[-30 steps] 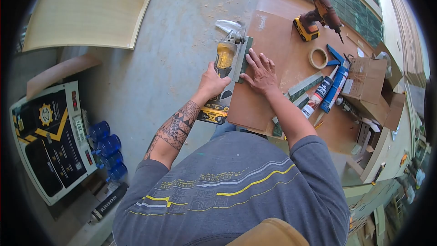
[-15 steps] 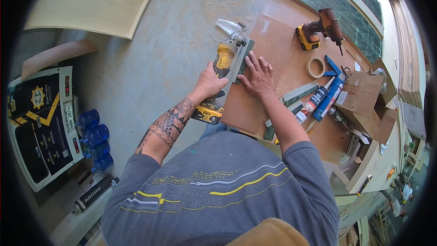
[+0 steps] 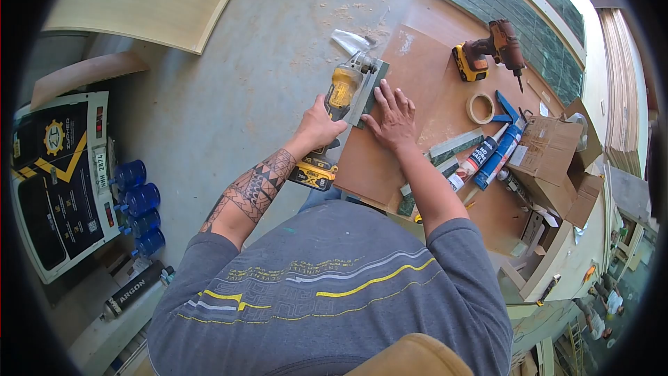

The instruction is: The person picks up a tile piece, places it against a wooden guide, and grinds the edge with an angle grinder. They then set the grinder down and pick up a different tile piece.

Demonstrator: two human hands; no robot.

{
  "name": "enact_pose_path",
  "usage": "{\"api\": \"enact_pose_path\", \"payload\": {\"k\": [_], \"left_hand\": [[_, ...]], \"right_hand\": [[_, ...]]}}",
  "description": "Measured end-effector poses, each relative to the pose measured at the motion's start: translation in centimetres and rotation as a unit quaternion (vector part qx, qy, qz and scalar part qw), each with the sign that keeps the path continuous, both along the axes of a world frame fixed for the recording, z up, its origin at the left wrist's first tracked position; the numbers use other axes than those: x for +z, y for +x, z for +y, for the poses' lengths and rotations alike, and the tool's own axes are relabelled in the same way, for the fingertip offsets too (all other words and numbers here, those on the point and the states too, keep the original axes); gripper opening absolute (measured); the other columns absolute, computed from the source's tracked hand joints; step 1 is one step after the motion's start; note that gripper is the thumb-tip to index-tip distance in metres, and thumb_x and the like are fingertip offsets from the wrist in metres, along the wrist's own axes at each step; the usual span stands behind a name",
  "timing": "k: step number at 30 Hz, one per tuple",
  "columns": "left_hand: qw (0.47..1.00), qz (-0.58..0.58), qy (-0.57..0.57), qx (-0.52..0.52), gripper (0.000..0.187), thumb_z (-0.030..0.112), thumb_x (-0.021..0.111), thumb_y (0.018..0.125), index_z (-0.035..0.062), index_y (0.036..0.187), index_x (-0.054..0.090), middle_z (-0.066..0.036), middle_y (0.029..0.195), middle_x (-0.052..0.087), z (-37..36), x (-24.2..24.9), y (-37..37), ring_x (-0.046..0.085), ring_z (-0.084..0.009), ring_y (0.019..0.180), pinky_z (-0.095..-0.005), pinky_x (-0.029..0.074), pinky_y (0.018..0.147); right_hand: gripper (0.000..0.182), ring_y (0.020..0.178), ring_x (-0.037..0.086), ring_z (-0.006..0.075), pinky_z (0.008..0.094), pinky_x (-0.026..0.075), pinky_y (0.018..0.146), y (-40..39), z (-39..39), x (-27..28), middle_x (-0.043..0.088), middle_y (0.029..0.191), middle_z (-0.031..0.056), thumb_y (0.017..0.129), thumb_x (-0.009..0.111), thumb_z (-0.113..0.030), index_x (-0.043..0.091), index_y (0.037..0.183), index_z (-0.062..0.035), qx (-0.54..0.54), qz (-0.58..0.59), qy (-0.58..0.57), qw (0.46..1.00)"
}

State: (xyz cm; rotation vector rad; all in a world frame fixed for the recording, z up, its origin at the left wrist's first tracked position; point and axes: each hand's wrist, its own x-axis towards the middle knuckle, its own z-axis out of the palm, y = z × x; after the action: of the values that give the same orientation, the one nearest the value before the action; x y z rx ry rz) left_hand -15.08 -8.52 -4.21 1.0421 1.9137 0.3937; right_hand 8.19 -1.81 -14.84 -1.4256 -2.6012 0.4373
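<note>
Left hand [image 3: 319, 125], centre of frame: closed around the body of 1 yellow-and-black cordless angle grinder [image 3: 342, 87], thumb lying across the right side. The battery end points toward the wearer and the wheel head toward the top of the frame. This grip appears chosen to keep the fingers behind the head. Whether the wheel is turning cannot be told.

Right hand [image 3: 393, 117], just right of the grinder: palm down, fingers extended, gripping nothing. Fingertips and thumb appear to rest on the right margin of 1 narrow green-faced strip [image 3: 373, 90]. The placing suggests steadying by downward pressure, with the fingers to the side of the wheel head.

The strip lies along the left edge of a brown sheet [image 3: 424, 49]; the grinder head is at its upper end, though exact wheel contact is hidden. Setting it at the edge presumably leaves room for the tool beyond the sheet.

Right of the hands, within the work surface: 1 impact driver [image 3: 506, 47], bit pointing down-frame; 1 roll of masking tape [image 3: 469, 108]; 1 "NO MORE NAILS" cartridge [image 3: 476, 159] beside 1 blue caulking gun [image 3: 499, 157]; and 1 cardboard box [image 3: 546, 146], flaps raised. Green-faced offcuts [image 3: 454, 143] lie near the right forearm, between it and the cartridge. These items sit apart from the grinder, seemingly within right-arm reach.
</note>
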Motion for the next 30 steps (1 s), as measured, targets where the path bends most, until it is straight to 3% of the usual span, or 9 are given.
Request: {"api": "enact_pose_path", "payload": {"k": [2,4,13,26,28,30], "left_hand": [[1.000,-0.002,-0.005,-0.001,0.087,0.029,0.083,0.084,-0.0065,0.152,0.043,-0.032,0.119,0.077,-0.2,-0.3,0.0,0.078,-0.0452,0.111,-0.0481,0.063,0.099],[0.999,0.024,0.031,0.009,0.075,0.024,0.079,0.085,-0.0021,0.149,0.049,-0.022,0.103,0.079,-0.5,-1.4,0.0,0.081,-0.0311,0.079,-0.0426,0.065,0.077],[0.999,0.027,0.035,0.009,0.069,0.022,0.078,0.086,-0.0031,0.144,0.050,-0.020,0.098,0.079,-1.0,-2.3,-0.2,0.079,-0.0265,0.073,-0.0410,0.065,0.074],[0.999,0.032,0.032,0.001,0.068,0.022,0.078,0.086,-0.0031,0.143,0.050,-0.021,0.099,0.079,-1.3,-1.4,-0.1,0.079,-0.0275,0.072,-0.0417,0.065,0.073],[1.000,-0.014,-0.008,0.009,0.080,0.027,0.081,0.085,-0.0060,0.149,0.046,-0.034,0.120,0.077,-1.0,-0.2,0.0,0.077,-0.0461,0.116,-0.0492,0.062,0.101],[1.000,-0.014,-0.007,0.007,0.079,0.026,0.081,0.085,-0.0057,0.148,0.047,-0.033,0.121,0.077,-1.1,-0.2,0.0,0.077,-0.0461,0.116,-0.0491,0.062,0.101]], "right_hand": [[0.090,0.166,0.030,0.0323,0.0499,0.018,0.134,0.0,0.0,0.0,0.026,0.187,-0.0030,0.102,0.058,-0.074,0.041,0.174,-0.0220,0.001,0.008,0.001,1.000],[0.090,0.166,0.030,0.0323,0.0499,0.018,0.134,0.0,0.0,0.0,0.026,0.187,-0.0030,0.103,0.058,-0.073,0.041,0.174,-0.0219,-0.001,0.007,0.005,1.000],[0.089,0.166,0.030,0.0323,0.0497,0.018,0.135,0.0,-0.1,0.1,0.026,0.186,-0.0030,0.103,0.058,-0.073,0.042,0.174,-0.0216,0.002,0.000,0.008,1.000],[0.089,0.167,0.029,0.0322,0.0507,0.016,0.136,0.0,-0.1,0.1,0.024,0.187,-0.0030,0.104,0.057,-0.073,0.040,0.175,-0.0216,0.002,-0.007,-0.004,1.000],[0.089,0.167,0.029,0.0321,0.0507,0.016,0.136,0.0,-0.2,0.1,0.024,0.187,-0.0029,0.104,0.057,-0.073,0.040,0.175,-0.0219,-0.001,-0.005,-0.004,1.000],[0.089,0.167,0.029,0.0321,0.0507,0.016,0.136,0.0,-0.2,0.2,0.024,0.187,-0.0028,0.104,0.057,-0.072,0.039,0.175,-0.0222,-0.006,-0.002,-0.004,1.000]]}}
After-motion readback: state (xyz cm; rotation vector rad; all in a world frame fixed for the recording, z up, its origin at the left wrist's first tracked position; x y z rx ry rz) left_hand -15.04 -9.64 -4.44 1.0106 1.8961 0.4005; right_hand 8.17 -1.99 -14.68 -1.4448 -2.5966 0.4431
